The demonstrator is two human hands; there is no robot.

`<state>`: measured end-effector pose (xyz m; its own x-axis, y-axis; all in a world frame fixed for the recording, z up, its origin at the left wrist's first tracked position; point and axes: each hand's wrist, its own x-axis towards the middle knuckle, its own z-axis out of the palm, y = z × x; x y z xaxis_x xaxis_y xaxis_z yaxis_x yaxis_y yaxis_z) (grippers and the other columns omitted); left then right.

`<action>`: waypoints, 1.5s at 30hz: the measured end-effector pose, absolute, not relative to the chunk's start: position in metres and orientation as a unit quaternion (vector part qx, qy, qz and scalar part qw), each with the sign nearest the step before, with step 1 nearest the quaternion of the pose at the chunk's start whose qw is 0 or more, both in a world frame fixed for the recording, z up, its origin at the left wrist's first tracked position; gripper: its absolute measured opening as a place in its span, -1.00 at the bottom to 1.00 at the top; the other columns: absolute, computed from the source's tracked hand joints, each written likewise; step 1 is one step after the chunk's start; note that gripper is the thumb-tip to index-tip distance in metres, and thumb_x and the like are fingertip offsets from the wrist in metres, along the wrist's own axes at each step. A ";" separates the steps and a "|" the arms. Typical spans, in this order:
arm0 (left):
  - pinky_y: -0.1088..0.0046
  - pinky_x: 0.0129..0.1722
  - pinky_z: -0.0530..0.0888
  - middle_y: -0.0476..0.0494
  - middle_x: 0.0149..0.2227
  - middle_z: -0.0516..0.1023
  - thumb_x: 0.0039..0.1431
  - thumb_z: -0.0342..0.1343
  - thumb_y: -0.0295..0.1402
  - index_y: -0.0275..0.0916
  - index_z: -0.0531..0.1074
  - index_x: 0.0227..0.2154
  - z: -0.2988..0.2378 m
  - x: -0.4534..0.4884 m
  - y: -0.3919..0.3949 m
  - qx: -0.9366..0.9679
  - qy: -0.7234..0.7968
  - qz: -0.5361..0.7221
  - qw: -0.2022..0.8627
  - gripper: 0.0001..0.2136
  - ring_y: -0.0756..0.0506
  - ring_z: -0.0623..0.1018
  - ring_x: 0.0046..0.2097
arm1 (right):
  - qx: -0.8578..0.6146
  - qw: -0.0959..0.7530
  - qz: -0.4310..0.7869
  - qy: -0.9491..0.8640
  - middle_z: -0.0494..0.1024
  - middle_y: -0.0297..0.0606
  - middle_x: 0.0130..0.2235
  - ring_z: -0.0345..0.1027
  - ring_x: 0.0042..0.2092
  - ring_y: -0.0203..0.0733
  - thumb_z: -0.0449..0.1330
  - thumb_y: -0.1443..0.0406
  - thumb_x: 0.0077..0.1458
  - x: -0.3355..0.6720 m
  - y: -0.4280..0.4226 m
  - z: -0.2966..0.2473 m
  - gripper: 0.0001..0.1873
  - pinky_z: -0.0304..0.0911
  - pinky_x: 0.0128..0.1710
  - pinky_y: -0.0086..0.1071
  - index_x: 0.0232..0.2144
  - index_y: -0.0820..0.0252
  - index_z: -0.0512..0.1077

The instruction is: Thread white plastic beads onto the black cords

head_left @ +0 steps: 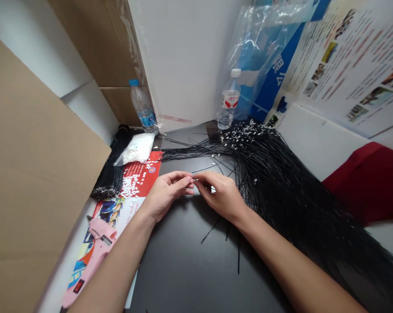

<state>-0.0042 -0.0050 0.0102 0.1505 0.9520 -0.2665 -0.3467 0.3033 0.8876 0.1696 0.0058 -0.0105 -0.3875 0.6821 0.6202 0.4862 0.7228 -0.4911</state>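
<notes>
My left hand (167, 191) and my right hand (221, 195) meet fingertip to fingertip over the black table top (183, 269). Both pinch a thin black cord (216, 228) that trails down under my right hand; a tiny white piece may sit at the pinch, too small to be sure. A large heap of the same black cords with small white ends (281, 182) spreads to the right. Loose white bits (129, 184) lie on a red printed sheet (141, 174) to the left, beside a clear bag of white pieces (136, 150).
A pink glue gun (95, 256) lies at the near left. A tied bundle of black cords (113, 171) rests by the cardboard wall (30, 174). Two water bottles (144, 108) (229, 102) stand at the back. A red cloth (369, 182) lies on the right.
</notes>
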 end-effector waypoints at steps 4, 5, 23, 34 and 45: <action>0.58 -0.37 0.55 -0.09 -0.45 0.61 -0.12 0.44 -0.43 -0.36 0.59 -0.40 0.014 -0.002 -0.004 0.317 0.436 0.488 0.687 -0.80 0.04 0.56 -0.41 | -0.341 0.405 0.010 -0.849 0.65 -0.16 -0.25 0.53 -0.27 -0.19 0.09 0.36 0.31 0.170 0.008 -0.015 -0.83 0.37 -0.24 -0.37 -0.16 0.28 0.47; 0.58 -0.38 0.55 -0.09 -0.45 0.61 -0.12 0.44 -0.44 -0.36 0.59 -0.41 0.015 -0.002 -0.004 0.313 0.434 0.490 0.688 -0.81 0.05 0.56 -0.41 | -0.343 0.401 -0.001 -0.850 0.65 -0.15 -0.25 0.54 -0.26 -0.19 0.07 0.35 0.32 0.169 0.008 -0.015 -0.82 0.37 -0.24 -0.37 -0.16 0.28 0.47; 0.45 -0.28 0.53 -0.11 -0.34 0.61 -0.11 0.44 -0.35 -0.32 0.60 -0.39 0.012 -0.004 -0.006 0.372 0.437 0.475 0.667 -0.78 0.01 0.54 -0.34 | -0.454 0.428 0.329 -0.709 0.52 -0.33 -0.49 0.19 -0.52 -0.38 0.20 0.24 0.15 0.164 0.001 0.001 -0.82 0.09 -0.52 -0.46 -0.37 0.22 0.54; 0.46 -0.29 0.51 -0.09 -0.37 0.61 -0.12 0.45 -0.30 -0.29 0.63 -0.37 0.009 -0.006 -0.005 0.402 0.437 0.467 0.655 -0.76 0.03 0.52 -0.38 | -0.441 0.410 0.412 -0.683 0.48 -0.33 -0.50 0.18 -0.50 -0.38 0.21 0.22 0.09 0.168 0.003 0.005 -0.79 0.07 -0.51 -0.48 -0.45 0.26 0.50; 0.43 -0.24 0.51 -0.12 -0.33 0.64 -0.17 0.48 -0.26 -0.28 0.64 -0.39 0.006 -0.008 -0.005 0.405 0.442 0.450 0.662 -0.73 0.02 0.53 -0.39 | -0.408 0.398 0.446 -0.690 0.51 -0.32 -0.48 0.20 -0.46 -0.37 0.18 0.21 0.12 0.169 0.005 0.005 -0.76 0.12 -0.45 -0.48 -0.47 0.25 0.49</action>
